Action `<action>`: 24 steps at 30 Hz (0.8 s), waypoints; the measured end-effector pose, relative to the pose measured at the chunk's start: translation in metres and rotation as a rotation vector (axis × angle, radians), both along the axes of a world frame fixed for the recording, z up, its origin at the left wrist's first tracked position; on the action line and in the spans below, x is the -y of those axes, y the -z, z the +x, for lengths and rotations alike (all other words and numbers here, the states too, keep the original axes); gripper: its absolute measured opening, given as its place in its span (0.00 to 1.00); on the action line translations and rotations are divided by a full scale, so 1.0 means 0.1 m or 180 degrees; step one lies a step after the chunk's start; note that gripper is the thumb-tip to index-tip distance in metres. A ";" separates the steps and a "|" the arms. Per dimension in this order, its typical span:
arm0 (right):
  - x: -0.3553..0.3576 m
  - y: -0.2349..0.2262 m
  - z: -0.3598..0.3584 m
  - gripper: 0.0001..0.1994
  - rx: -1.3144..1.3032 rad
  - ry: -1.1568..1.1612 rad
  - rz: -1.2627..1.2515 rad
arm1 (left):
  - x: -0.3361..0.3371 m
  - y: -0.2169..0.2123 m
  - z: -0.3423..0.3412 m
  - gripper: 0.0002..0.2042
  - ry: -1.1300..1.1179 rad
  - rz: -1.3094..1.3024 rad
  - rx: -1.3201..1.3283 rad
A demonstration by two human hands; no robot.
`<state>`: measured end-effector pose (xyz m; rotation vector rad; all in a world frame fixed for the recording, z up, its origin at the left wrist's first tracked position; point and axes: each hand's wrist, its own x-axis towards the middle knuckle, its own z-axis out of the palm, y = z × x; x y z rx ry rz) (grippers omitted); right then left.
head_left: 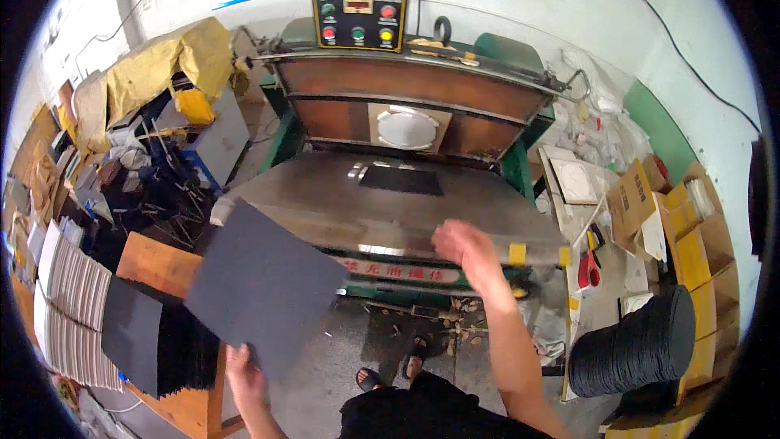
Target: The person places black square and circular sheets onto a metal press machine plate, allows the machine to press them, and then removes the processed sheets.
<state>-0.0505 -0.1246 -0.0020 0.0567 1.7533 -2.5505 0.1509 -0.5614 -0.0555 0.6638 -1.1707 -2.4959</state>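
Observation:
My left hand (242,366) grips a large, flat, square black sheet (260,284) by its lower edge, thumb on the face turned toward me. The sheet is tilted between a wooden bench and the front of a machine with a steel bed (325,203). Above the bed's front edge, a little right of the middle, hovers my right hand (467,248), its fingers stretched out to the left and slightly blurred, with nothing seen in them. Farther back on the bed lies a dark rectangular piece (400,180), apart from both hands.
On the wooden bench (158,264) at left stand black sheets (134,333) beside a stack of pale sheets (77,309). A control panel (357,0) rises behind the machine. At right, a side table holds a red-handled tool (589,270), near a black cord spool (634,345) and cardboard boxes (634,203).

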 end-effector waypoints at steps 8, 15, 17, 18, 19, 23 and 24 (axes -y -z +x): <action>-0.34 1.79 -1.72 0.15 0.1733 0.1088 0.1664 | -1.03 0.09 0.20 0.22 0.0834 0.0300 0.0845; -0.71 2.76 -2.26 0.15 0.2152 0.1002 0.0469 | -1.50 0.31 0.03 0.17 0.1049 0.0218 0.1208; -0.30 2.34 -2.17 0.15 0.2739 0.0551 0.0113 | -1.56 0.32 0.20 0.15 0.0783 0.0217 0.1453; -0.29 2.19 -2.17 0.17 0.2804 0.0372 -0.0028 | -1.62 0.28 0.16 0.16 0.0733 0.0457 0.1461; -0.29 2.07 -2.17 0.16 0.2779 0.0271 -0.0139 | -1.68 0.26 0.11 0.15 0.0844 0.0485 0.1451; -0.46 1.96 -2.25 0.13 0.2618 0.0032 -0.0519 | -1.84 0.35 -0.19 0.14 0.1362 0.0593 0.1414; -0.55 2.00 -2.29 0.11 0.2565 0.0003 -0.0588 | -1.85 0.44 -0.28 0.15 0.1529 0.0639 0.1393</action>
